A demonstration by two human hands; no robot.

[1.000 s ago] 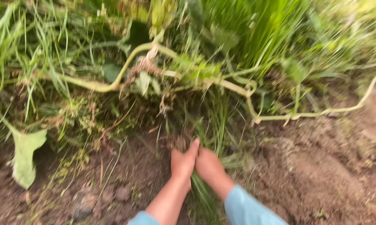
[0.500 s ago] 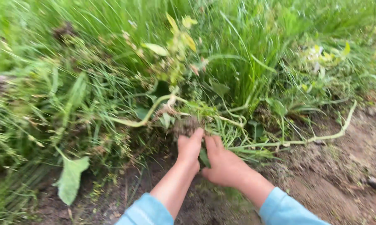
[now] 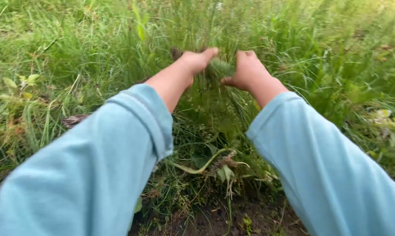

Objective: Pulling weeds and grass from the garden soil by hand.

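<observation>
My left hand (image 3: 197,61) and right hand (image 3: 249,70) stretch toward twelve o'clock; fingers clamped around a green grass tuft (image 3: 220,67), keeping it bunched above the tall grass (image 3: 320,52).

Both arms were stretched way out in front, light blue sleeves pushed up a bit past the wrists. The left hand (image 3: 196,60) and right hand (image 3: 245,70) sat close together, fingers curled in toward each other, thumbs nearly facing.
</observation>
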